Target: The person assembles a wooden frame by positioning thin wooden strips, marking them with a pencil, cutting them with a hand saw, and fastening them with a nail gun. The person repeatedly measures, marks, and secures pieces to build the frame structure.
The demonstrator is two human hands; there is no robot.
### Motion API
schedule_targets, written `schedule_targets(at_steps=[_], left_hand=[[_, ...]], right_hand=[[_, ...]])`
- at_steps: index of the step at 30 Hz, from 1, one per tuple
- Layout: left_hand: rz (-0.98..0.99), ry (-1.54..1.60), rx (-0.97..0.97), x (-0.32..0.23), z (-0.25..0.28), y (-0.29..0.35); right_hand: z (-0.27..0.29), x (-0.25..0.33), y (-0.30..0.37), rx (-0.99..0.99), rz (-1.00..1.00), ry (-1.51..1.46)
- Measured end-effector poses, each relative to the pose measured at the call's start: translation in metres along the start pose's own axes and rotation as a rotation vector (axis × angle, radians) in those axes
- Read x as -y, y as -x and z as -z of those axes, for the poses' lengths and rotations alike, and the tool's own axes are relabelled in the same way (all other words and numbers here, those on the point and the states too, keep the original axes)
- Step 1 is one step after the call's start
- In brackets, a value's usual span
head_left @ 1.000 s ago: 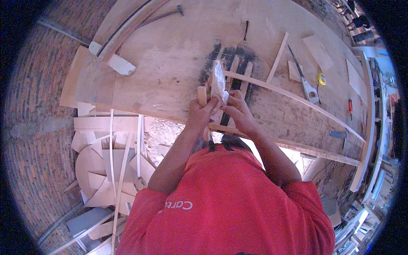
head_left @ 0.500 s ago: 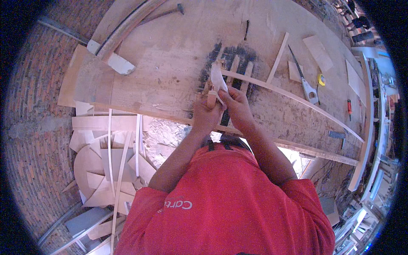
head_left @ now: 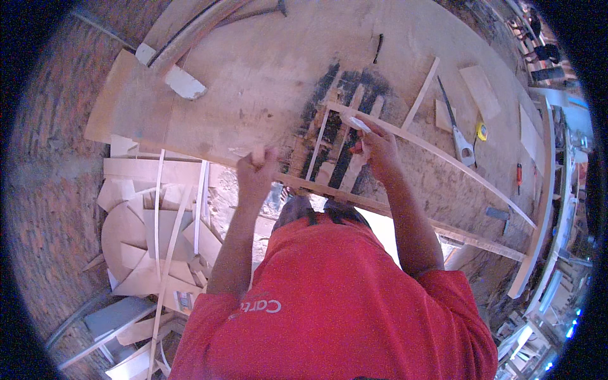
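Observation:
My right hand pinches a white, paper-like piece above the workbench. This piece overlaps the near end of a long thin wooden strip, which runs out to the right. A short pale strip comes toward me from that same end. My left hand is curled closed at the bench's front edge, away from the strips. Whatever its fingers hold, if anything, is blurred and cannot be made out. Below the strips, black stains and several pale bars mark the bench top.
A handsaw, a yellow tape measure and a red-handled tool lie at the right. Curved wooden pieces and a hammer-like tool are at the far left. Wood offcuts pile up below the bench's left side.
My hands have parted. The left, which gripped a small wooden block, has moved left and toward me. The right has moved right with the white piece, now lower over the strip's end.

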State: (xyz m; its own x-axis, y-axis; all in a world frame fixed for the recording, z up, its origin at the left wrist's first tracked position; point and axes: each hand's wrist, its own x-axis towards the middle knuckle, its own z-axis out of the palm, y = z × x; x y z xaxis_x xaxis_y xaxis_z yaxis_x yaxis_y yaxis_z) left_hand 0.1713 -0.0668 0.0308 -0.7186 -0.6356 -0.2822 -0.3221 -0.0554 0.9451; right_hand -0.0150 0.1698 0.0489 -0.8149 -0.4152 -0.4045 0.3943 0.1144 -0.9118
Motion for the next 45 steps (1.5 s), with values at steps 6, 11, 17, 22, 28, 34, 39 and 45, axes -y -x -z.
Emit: schedule_targets(at_steps=[6, 11, 17, 22, 28, 34, 39, 45], left_hand=[[0.029, 0.027, -0.098, -0.014, 0.034, 0.005], [0.096, 0.029, -0.124, -0.009, 0.042, 0.011], [0.117, -0.013, -0.126, -0.001, 0.058, 0.014], [0.128, 0.001, -0.168, 0.011, 0.074, 0.011], [0.066, 0.053, -0.170, 0.021, 0.087, 0.009], [0.116, 0.076, -0.174, 0.026, 0.097, 0.014], [0.128, 0.090, -0.183, 0.027, 0.104, 0.014], [0.140, 0.101, -0.191, 0.032, 0.110, 0.009]], right_hand=[[0.021, -0.023, -0.012, 0.038, -0.080, -0.257], [0.006, -0.031, -0.013, 0.007, 0.004, -0.185], [-0.004, -0.039, -0.018, -0.103, 0.012, -0.146], [-0.015, -0.026, -0.011, -0.028, -0.053, -0.150], [-0.011, -0.033, -0.022, -0.031, 0.027, 0.275], [-0.021, -0.032, -0.032, -0.092, 0.153, 0.623], [-0.014, -0.053, -0.047, -0.124, 0.146, 0.525], [0.003, -0.061, -0.058, -0.089, 0.206, 0.641]])
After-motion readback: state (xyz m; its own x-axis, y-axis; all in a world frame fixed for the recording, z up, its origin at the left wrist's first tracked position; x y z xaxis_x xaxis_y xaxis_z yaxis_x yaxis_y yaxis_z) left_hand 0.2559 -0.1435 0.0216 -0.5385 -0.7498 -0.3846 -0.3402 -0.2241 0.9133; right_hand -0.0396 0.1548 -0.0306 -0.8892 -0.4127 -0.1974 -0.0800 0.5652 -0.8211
